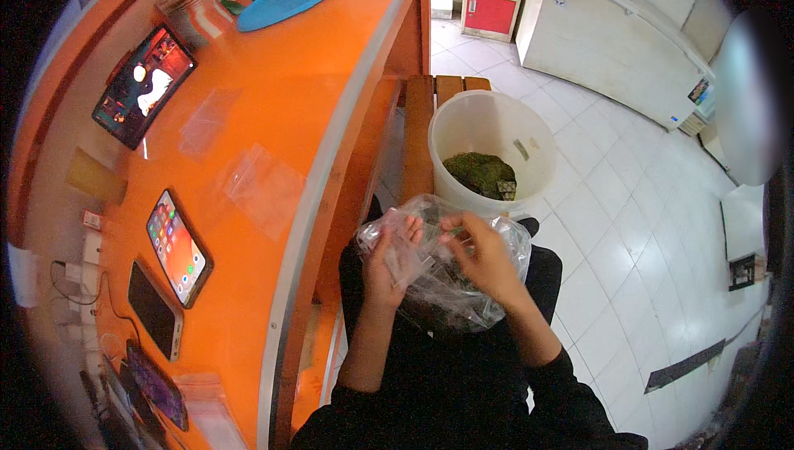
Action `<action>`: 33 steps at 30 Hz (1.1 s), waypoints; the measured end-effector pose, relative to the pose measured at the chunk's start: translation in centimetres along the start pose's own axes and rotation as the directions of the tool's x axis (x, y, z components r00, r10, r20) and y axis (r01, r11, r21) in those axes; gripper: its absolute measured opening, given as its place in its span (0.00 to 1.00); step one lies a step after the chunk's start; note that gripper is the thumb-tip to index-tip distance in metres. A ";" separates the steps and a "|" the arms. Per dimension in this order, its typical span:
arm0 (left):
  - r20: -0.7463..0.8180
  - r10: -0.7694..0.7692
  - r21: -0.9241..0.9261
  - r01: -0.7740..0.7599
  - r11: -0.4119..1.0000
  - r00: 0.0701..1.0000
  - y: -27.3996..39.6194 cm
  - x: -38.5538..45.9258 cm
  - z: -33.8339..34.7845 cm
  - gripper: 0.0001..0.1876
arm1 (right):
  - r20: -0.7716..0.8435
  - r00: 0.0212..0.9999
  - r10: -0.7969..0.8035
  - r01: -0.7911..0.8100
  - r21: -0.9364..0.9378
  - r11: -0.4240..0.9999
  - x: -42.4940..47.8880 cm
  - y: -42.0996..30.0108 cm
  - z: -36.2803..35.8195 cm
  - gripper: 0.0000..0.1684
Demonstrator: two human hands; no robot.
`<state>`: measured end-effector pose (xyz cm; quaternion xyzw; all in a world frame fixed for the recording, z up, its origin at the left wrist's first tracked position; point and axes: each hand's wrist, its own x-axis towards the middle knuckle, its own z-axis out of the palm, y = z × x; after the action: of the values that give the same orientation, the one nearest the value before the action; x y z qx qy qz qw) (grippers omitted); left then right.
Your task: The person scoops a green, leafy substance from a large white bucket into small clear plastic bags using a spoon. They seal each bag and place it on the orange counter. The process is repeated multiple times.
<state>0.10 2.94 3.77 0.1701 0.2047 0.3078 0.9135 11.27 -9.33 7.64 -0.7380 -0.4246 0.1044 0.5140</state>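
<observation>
My left hand [388, 264] holds a small clear plastic bag [409, 264] between thumb and fingers. My right hand [481, 257] is just to the right, its fingers curled and thumb apart, near the upper part of the bags; whether it pinches any film cannot be made out. A large crumpled clear plastic bag [459, 307] lies on my lap under both hands, its contents unclear. Beyond it a white plastic bucket [536, 140] stands on a wooden slatted bench [419, 133]. Green crumbled leafy material [474, 171] lies in its bottom, with a small patterned piece on top.
To the left, an orange counter [260, 90] carries clear zip bags [267, 183], a phone with a lit screen [178, 248], a dark-screened phone [155, 310], a tablet [146, 87] and a blue tray [288, 3]. A white chest freezer [608, 47] and red lockers [491, 12] stand ahead.
</observation>
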 end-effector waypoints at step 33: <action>0.446 0.189 0.841 -0.482 0.247 0.875 0.9 -1.7 -1.8 0.06 | -0.045 0.967 -0.251 0.233 -0.242 0.942 -0.1 -1.7 0.4 0.11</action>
<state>-2.43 2.90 3.09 0.7408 0.1834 0.2970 0.5739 10.10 -8.98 8.87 -0.7393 -0.5016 -0.0383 0.4476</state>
